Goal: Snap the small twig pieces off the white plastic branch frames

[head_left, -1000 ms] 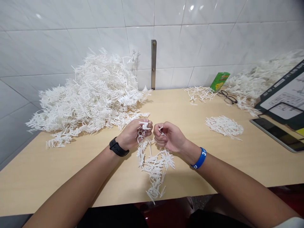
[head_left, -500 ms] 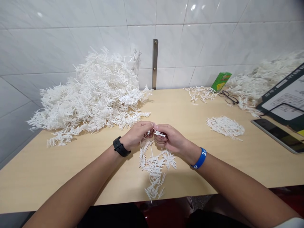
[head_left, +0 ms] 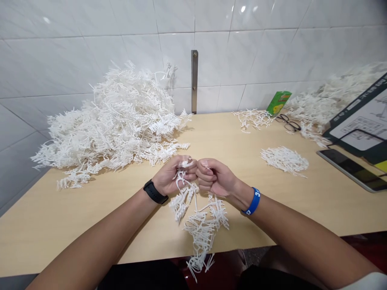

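My left hand (head_left: 177, 173), with a black watch on the wrist, is closed on part of a white branched plastic strand (head_left: 199, 229). Touching it, my right hand (head_left: 213, 175), with a blue wristband, is curled into a fist; a small white tip shows at its thumb. From below both hands the strand hangs in tangled, comb-like clusters, its lowest part reaching past the table's front edge. What lies inside the curled fingers is mostly hidden.
A big heap of white strands (head_left: 121, 117) fills the table's (head_left: 145, 237) back left. On the right are a small white pile (head_left: 284, 160), a green box (head_left: 278, 103), glasses (head_left: 288, 123), a phone (head_left: 350, 167), a dark printed box (head_left: 363, 121) and another heap (head_left: 329, 100).
My left hand has turned and its fingers have loosened around the white piece. My right fingers have curled tighter. The hanging strand has swung and now reaches lower, past the table edge.
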Motion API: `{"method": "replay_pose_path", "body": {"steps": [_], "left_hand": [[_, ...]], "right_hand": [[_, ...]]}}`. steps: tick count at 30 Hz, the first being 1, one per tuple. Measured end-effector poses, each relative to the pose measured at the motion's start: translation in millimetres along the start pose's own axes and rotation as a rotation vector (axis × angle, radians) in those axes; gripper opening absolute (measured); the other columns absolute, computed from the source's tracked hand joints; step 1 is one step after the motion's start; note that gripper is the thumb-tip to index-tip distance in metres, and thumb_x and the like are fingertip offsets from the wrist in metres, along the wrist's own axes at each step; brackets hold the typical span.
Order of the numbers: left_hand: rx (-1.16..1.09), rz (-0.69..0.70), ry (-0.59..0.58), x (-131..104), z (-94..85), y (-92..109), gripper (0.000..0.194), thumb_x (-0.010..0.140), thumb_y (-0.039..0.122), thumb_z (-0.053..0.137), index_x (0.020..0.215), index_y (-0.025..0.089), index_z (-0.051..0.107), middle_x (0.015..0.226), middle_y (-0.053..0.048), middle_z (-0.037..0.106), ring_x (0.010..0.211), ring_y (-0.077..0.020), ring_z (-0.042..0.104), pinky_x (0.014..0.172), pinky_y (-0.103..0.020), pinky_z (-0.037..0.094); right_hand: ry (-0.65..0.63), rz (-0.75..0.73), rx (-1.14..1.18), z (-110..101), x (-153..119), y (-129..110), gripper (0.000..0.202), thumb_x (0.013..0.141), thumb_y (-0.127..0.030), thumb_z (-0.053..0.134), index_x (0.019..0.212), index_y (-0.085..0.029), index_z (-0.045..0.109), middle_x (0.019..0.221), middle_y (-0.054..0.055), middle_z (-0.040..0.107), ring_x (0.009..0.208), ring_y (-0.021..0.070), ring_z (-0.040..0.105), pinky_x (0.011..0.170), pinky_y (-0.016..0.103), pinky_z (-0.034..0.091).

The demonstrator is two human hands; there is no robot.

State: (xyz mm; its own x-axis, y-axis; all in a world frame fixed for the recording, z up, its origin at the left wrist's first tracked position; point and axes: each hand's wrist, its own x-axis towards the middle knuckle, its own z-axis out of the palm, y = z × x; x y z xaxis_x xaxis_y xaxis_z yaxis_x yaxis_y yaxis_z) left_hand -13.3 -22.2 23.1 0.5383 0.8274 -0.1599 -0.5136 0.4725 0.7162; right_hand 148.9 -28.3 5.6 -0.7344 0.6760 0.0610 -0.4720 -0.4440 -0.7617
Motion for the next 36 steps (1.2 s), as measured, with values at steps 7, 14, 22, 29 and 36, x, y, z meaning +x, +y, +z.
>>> {"method": "replay_pose_path", "body": {"steps": [7,14,22,29,36], "left_hand": [[0.259,0.153,0.038,-0.8,4.1,6.1,0.035,0.078,0.03,0.066,0.053,0.015,0.044,0.053,0.004,0.037,0.047,-0.0057,0.038,0.047,-0.02,0.032],[0.759,0.212,0.13,4.5,-1.5,0.6,0.037,0.085,0.037,0.053,0.056,0.014,0.057,0.056,-0.005,0.062,0.052,-0.0098,0.049,0.054,-0.023,0.034],[0.587,0.151,0.132,2.9,1.6,0.3,0.029,0.076,0.03,0.06,0.053,0.014,0.053,0.05,0.001,0.049,0.048,-0.007,0.037,0.049,-0.022,0.029],[0.272,0.048,0.0,-3.9,5.5,-4.9,0.039,0.066,0.033,0.073,0.051,0.015,0.041,0.051,0.005,0.038,0.046,-0.0055,0.038,0.047,-0.021,0.031],[0.207,0.018,-0.072,-5.6,4.6,-5.1,0.042,0.068,0.029,0.072,0.049,0.016,0.037,0.05,0.004,0.035,0.045,-0.0057,0.038,0.046,-0.02,0.033]], "right_hand": [[0.128,0.058,-0.009,-4.6,5.6,-3.0,0.026,0.082,-0.028,0.046,0.06,-0.016,0.048,0.042,-0.007,0.028,0.04,0.0065,0.016,0.04,0.019,0.016],[0.162,0.158,-0.079,-6.2,9.9,1.4,0.053,0.086,-0.061,0.042,0.062,-0.015,0.053,0.041,-0.007,0.032,0.037,0.005,0.016,0.039,0.019,0.015],[0.064,0.051,-0.112,-8.9,7.8,4.4,0.036,0.085,-0.036,0.058,0.057,-0.016,0.048,0.043,-0.008,0.03,0.039,0.0046,0.02,0.04,0.019,0.018],[-0.035,-0.02,-0.095,-0.8,3.0,1.6,0.037,0.083,-0.031,0.057,0.051,-0.014,0.05,0.035,-0.009,0.028,0.032,0.0031,0.018,0.035,0.018,0.016],[-0.059,0.005,-0.128,-2.8,-1.0,-0.6,0.04,0.081,-0.033,0.057,0.046,-0.014,0.05,0.03,-0.01,0.023,0.028,0.0019,0.014,0.034,0.017,0.018]]}}
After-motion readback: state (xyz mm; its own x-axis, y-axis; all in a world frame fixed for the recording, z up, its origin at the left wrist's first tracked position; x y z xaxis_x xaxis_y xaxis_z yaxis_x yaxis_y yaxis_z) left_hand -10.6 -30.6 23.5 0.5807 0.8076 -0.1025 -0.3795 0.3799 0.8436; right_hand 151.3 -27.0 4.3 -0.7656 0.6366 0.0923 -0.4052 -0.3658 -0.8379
